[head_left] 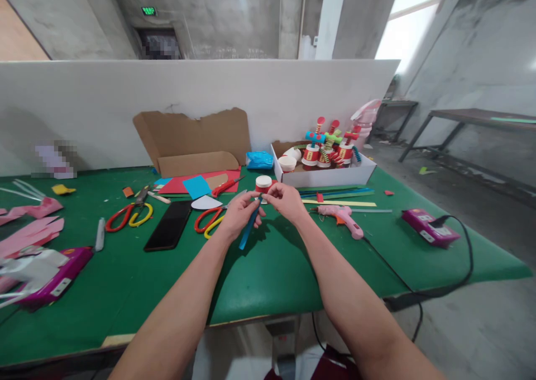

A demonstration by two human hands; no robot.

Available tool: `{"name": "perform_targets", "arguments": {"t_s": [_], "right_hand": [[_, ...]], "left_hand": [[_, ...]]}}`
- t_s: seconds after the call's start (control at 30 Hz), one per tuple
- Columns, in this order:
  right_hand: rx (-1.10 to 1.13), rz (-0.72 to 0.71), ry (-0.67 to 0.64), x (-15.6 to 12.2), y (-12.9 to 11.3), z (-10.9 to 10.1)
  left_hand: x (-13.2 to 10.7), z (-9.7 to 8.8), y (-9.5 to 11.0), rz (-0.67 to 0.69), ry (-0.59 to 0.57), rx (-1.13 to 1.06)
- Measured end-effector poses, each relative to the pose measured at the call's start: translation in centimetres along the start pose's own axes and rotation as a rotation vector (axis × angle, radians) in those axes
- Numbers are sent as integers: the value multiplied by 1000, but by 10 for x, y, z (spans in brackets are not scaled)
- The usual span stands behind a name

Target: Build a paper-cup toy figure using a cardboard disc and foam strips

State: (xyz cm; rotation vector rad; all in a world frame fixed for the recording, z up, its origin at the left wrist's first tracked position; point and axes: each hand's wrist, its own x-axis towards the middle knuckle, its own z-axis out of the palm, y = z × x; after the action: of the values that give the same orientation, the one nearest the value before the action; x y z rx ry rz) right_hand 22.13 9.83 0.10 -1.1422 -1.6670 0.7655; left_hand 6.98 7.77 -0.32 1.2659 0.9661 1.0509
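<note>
A blue paper strip (248,234) hangs slanting down from my left hand (239,215), whose thumb and fingers are closed on its upper part. My right hand (286,201) pinches at the strip's top end, and the fingertips of both hands nearly meet there. Exactly how the end is folded or held is too small to tell. Just behind my fingers stands a red and white paper cup (263,184), partly hidden by them. Scissors with red and yellow handles (206,221) lie beside my left hand. To the right of my right hand lies a pink hot glue gun (342,215).
A white box (330,177) at the back holds several decorated cup figures (311,155). Paper strips (343,193) lie before it. A black phone (168,226), more scissors (129,217), coloured paper (196,187) and a red cutter (226,186) lie left. The glue gun's cord trails right past a purple power strip (430,228).
</note>
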Motion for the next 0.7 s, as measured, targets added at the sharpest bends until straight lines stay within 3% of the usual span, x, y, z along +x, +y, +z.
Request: {"name": "perform_targets", "arguments": {"t_s": [0.4,0.7], "right_hand": [[40,18,-45,-1,1,0],[-27,-55,-21,1,-1,0]], "left_hand": [[0,-2,0,9,-21,9],[2,-4,-6,9,-48,46]]}}
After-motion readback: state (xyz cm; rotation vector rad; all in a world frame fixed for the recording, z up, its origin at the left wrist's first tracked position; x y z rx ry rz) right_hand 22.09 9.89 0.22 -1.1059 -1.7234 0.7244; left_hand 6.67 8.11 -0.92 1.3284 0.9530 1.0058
